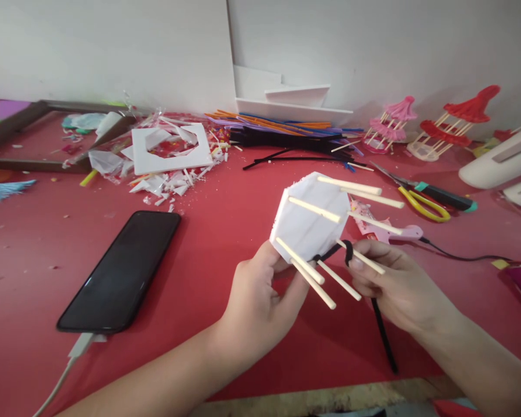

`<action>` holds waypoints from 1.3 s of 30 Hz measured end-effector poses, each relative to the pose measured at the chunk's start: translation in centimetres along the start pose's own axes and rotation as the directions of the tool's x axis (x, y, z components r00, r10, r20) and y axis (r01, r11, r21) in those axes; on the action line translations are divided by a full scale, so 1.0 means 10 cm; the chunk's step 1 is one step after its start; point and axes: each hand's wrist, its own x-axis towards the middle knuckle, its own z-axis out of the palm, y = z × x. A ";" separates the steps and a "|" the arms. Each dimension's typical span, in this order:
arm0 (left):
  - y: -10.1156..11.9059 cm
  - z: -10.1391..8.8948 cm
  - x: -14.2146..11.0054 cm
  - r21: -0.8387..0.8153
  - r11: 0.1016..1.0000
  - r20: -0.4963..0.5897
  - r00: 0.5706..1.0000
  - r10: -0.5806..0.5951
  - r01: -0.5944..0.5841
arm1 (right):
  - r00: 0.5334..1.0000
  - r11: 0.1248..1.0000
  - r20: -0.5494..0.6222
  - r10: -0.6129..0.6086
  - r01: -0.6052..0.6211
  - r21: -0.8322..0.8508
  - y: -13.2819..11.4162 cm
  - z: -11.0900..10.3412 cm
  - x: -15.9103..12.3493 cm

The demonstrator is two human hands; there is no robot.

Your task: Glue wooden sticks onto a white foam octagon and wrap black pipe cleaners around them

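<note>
My left hand (264, 295) grips a white foam board hexagon (306, 223) by its lower left edge, tilted above the table. Several pale wooden sticks (315, 208) stand out of the board's face, pointing right toward me. In my right hand (386, 278), the fingers are closed on a black pipe cleaner (348, 252). It loops around one stick near the board's lower right edge, and another part runs along that edge to a neighbouring stick. The pipe cleaner's loose end hangs below my right hand. My fingertips behind the board are partly hidden.
A phone (121, 269) on a cable lies left. Behind are foam scraps (167, 182), a cut-out foam frame (172, 165) and coloured pipe cleaners (282, 130). Right are a pink glue gun (386, 226), yellow-handled scissors (425, 205), and pink (388, 124) and red (451, 124) tiered models.
</note>
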 end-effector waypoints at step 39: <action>0.01 0.04 -0.05 -0.199 0.976 0.139 0.988 -0.063 0.090 | 0.943 0.954 0.147 0.299 -0.300 -0.017 -0.09 -0.04 0.08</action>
